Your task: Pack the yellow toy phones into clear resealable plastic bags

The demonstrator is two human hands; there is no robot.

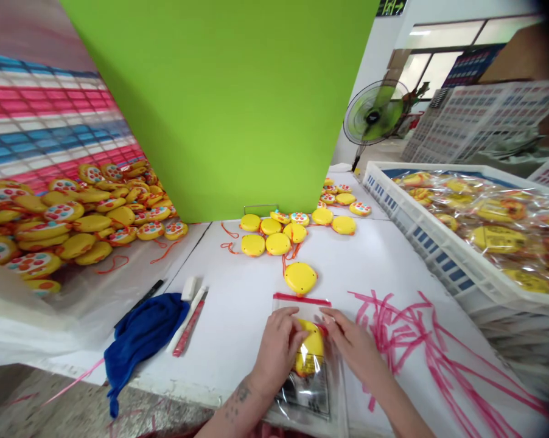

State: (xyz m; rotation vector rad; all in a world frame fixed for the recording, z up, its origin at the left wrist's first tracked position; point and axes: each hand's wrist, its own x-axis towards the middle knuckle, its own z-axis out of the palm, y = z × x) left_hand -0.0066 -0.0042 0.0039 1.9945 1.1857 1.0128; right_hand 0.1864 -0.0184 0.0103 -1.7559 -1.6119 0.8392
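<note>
A clear plastic bag (302, 395) with a dark printed sheet in its lower part lies at the front edge of the table. A flat yellow toy (311, 350) shaped like a chick's head is at least partly inside it, back side up. My left hand (279, 340) is closed at the left edge of the bag, thumb and fingers curled beside the toy. At the bag's upper right, my right hand (350, 337) pinches the plastic near a pink-red strip. Just beyond the bag lies another yellow toy (300, 278) with an orange cord.
More yellow toys (277, 243) lie ahead, below a green panel (229, 109). A large heap of toys (92, 222) is at left. Torn pink strips (393, 334) lie right, beside a white crate (420, 234) of bagged toys. A blue cloth (146, 328), pen (140, 302) and knife-like stick (190, 325) lie left.
</note>
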